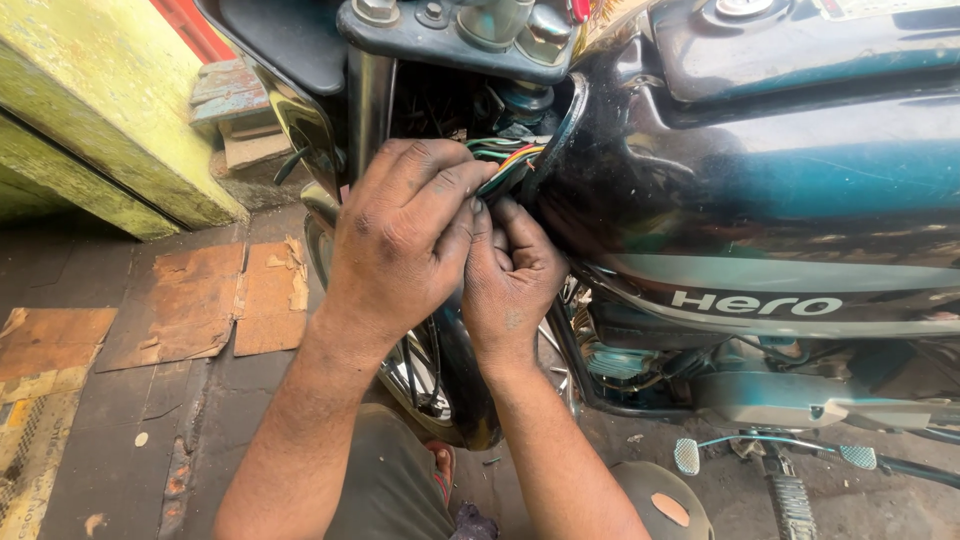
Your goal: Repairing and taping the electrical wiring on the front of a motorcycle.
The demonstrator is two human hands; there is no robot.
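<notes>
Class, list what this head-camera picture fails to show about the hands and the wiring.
- Head view: where the coloured wires end, hidden behind the left hand.
- Right hand grip: its curled fingers hide what it pinches.
- Fuel tank: cut off by the right edge.

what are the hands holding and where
Both the left hand and right hand pinch the bundle of coloured wires near its lower end, beside the dark fuel tank.

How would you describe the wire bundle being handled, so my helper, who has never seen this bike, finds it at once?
Start at the dark teal fuel tank and follow its front edge to the steering column. In that gap, just above the left hand and right hand, sits the wire bundle. Its green, yellow and orange strands stand out from the black parts around it.
</notes>
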